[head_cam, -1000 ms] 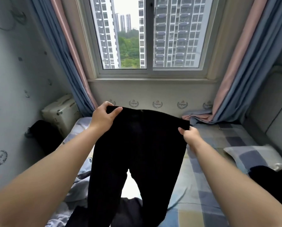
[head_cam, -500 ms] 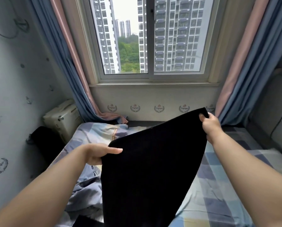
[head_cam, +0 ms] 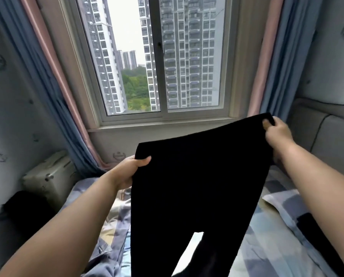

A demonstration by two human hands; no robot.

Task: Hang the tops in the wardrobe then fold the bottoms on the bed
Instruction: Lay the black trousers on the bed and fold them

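The left hand (head_cam: pixel 127 172) at 9 o'clock and the right hand (head_cam: pixel 278 132) at 2 o'clock each pinch a waistband corner of the black trousers (head_cam: pixel 191 188), held above the bed (head_cam: pixel 267 236). The cloth seems soft and light; waistband corners give good hold.

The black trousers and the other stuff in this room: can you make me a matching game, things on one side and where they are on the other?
Things:
1. black fabric trousers
2. pale hard-shell suitcase
3. checked blue and grey pillow
4. pink and blue curtains

Places:
A. on the bed, at the right
B. beside the window
C. held up by the left hand and right hand
D. by the left wall

Pairs: 1-C, 2-D, 3-A, 4-B
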